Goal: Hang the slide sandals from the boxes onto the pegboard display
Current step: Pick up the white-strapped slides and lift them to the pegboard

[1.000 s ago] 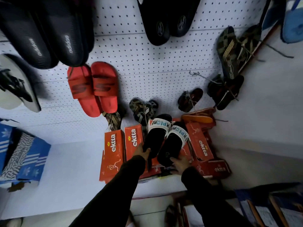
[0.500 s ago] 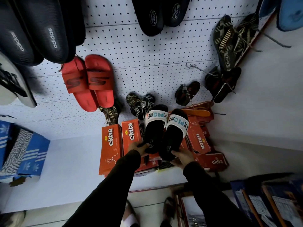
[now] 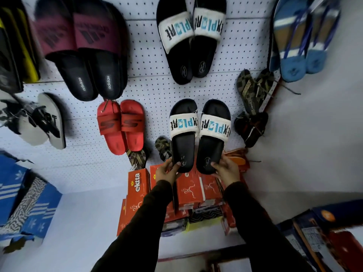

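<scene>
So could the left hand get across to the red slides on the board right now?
Probably not as things stand: the left hand is gripping the heel of one Explore slide. The red slides hang just left of it with bare pegboard between, so the path looks free once it lets go.

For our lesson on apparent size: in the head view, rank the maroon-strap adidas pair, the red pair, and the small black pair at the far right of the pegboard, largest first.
1. Maroon-strap adidas pair, though the wide lens may exaggerate it.
2. Red pair.
3. Small black pair.
</scene>
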Demonstrator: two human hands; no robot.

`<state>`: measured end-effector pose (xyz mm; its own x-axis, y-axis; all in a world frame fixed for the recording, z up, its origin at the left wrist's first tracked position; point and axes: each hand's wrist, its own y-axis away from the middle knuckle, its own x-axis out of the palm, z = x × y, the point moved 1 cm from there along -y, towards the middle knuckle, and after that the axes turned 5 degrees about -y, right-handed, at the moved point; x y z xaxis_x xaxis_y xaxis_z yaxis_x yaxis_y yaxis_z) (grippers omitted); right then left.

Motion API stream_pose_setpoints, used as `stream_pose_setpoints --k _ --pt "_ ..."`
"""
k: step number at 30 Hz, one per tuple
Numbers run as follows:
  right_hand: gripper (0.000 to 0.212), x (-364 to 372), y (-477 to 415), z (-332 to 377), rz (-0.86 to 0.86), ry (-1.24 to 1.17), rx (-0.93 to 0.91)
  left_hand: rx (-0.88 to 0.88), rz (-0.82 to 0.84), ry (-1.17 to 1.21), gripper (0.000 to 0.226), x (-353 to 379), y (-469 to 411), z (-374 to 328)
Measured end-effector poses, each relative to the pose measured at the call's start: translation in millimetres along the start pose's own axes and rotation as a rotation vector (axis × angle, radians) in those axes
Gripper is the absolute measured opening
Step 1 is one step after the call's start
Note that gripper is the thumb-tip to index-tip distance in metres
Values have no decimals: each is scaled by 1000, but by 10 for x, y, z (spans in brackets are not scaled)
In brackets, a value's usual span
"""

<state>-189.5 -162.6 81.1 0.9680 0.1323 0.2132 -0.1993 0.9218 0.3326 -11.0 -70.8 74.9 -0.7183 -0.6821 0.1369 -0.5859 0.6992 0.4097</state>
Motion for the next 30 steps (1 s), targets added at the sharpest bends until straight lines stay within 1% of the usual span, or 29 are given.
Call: stream_pose_setpoints --k 3,8,12,17,21,23,25,30 --pt "57 88 -24 307 10 1 -112 63 -16 78 53 119 49 -301" --pt "52 238 26 879 30 -10 -285 258 -19 87 55 275 135 -850" --pt "56 345 72 1366 67 -51 -363 363 15 161 53 385 193 -1286" --pt "55 503 119 1992 105 -90 -458 479 12 220 55 524 238 -1857" --pt "53 643 23 2463 144 -77 -517 574 2 233 48 650 232 -2297" --pt "52 704 -60 2654 147 -71 -531 597 -6 236 47 701 193 -2474" --pt "50 743 -151 2778 147 -63 -527 584 -4 235 51 755 149 -2601" --pt "52 787 -389 2756 176 -47 -418 490 2 235 50 854 -44 -2646"
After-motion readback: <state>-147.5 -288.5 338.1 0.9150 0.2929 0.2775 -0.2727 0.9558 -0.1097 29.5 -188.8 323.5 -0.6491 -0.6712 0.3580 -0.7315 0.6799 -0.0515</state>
